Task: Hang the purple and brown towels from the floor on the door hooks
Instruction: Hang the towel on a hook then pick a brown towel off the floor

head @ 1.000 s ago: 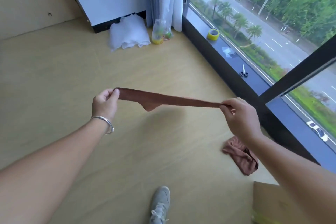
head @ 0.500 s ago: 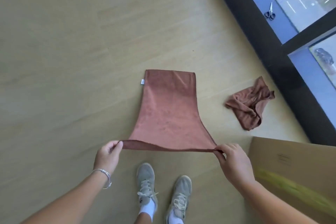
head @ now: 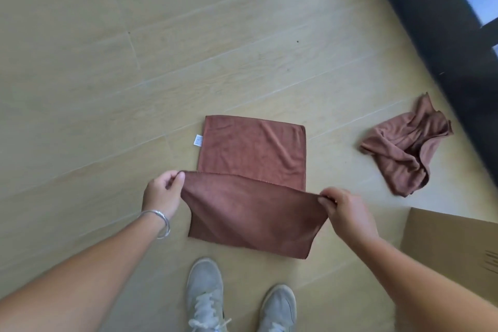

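Left grip: your left hand [head: 161, 193] is pinching the near left corner of the brown towel [head: 253, 170] between thumb and curled fingers.
Right grip: your right hand [head: 347, 210] is pinching the near right corner the same way.
Brown towel: its far half is lying flat on the floor [head: 107, 75], white tag [head: 198, 140] at the left edge; the near half is being held up and folded over toward the far edge.
Second towel: a crumpled brownish-mauve towel [head: 407, 148] is lying on the floor well to the right, near the dark window frame [head: 442, 35].
Around you: a cardboard box [head: 452, 245] is sitting at the right; your grey shoes [head: 207, 291] are showing below.
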`<control>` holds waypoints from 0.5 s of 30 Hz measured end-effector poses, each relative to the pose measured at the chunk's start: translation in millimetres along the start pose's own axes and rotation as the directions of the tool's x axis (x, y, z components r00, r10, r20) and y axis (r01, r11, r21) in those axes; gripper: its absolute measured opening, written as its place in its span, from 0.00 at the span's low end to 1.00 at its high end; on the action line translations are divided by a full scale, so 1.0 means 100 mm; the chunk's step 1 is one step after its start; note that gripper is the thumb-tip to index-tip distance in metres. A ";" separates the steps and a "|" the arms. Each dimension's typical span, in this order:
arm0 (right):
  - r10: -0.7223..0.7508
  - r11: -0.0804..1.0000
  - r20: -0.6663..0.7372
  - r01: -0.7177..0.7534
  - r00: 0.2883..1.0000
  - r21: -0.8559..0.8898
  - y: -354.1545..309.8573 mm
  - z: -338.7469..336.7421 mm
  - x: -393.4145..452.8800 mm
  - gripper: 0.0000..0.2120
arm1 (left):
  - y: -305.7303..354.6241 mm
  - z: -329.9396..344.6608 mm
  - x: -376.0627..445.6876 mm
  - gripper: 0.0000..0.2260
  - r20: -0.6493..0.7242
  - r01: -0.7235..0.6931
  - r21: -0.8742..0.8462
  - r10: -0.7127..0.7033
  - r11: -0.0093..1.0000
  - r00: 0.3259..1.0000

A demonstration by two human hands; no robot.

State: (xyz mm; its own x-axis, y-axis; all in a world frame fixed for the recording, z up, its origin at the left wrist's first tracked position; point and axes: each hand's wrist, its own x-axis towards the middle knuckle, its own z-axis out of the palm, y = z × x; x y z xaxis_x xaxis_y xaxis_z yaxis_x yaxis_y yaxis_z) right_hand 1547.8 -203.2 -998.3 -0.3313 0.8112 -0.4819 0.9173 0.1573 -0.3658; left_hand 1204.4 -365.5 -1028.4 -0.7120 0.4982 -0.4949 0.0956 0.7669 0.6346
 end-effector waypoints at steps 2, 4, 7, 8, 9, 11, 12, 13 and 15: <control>-0.035 0.999 -0.044 0.037 0.998 0.026 0.05 0.13 0.46 0.02 | -0.02 0.18 0.41 0.07 -0.013 -0.050 -0.008 0.050 0.999 0.999; -0.043 0.997 -0.115 0.050 0.992 0.061 0.09 0.22 0.92 0.02 | -0.01 0.36 0.82 0.07 -0.039 -0.106 -0.030 0.105 0.994 0.994; -0.025 0.992 -0.178 0.047 0.984 0.118 0.12 0.31 1.50 0.02 | 0.04 0.60 1.36 0.07 -0.055 -0.179 -0.026 0.177 0.983 0.983; -0.021 0.990 -0.188 0.046 0.982 0.132 0.14 0.35 1.68 0.02 | 0.06 0.71 1.53 0.07 -0.060 -0.194 -0.022 0.193 0.981 0.979; -0.027 0.988 -0.203 0.056 0.979 0.142 0.17 0.40 1.88 0.03 | 0.06 0.82 1.73 0.08 -0.067 -0.205 -0.020 0.203 0.979 0.977; -0.032 0.986 -0.233 0.069 0.972 0.155 0.22 0.52 2.27 0.03 | 0.05 1.05 2.10 0.08 -0.065 -0.193 -0.002 0.192 0.981 0.979; -0.023 0.986 -0.242 0.061 0.970 0.154 0.25 0.60 2.46 0.03 | 0.03 1.17 2.28 0.08 -0.051 -0.188 0.048 0.190 0.981 0.980; -0.012 0.990 -0.245 0.046 0.969 0.133 0.27 0.68 2.61 0.03 | 0.01 1.27 2.42 0.07 -0.046 -0.192 0.119 0.199 0.974 0.979; 0.009 0.998 -0.273 0.007 0.962 0.058 0.30 0.83 2.83 0.04 | -0.03 1.40 2.61 0.08 -0.101 -0.207 0.214 0.232 0.955 0.968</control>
State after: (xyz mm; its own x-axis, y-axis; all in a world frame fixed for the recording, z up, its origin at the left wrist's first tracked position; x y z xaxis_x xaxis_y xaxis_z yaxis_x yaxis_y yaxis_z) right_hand 1463.2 -16.1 -1211.4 -0.2505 0.9354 -0.2494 0.9005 0.1305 -0.4149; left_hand 1115.5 -181.2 -1242.4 -0.7367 0.6192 -0.2719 0.3874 0.7159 0.5809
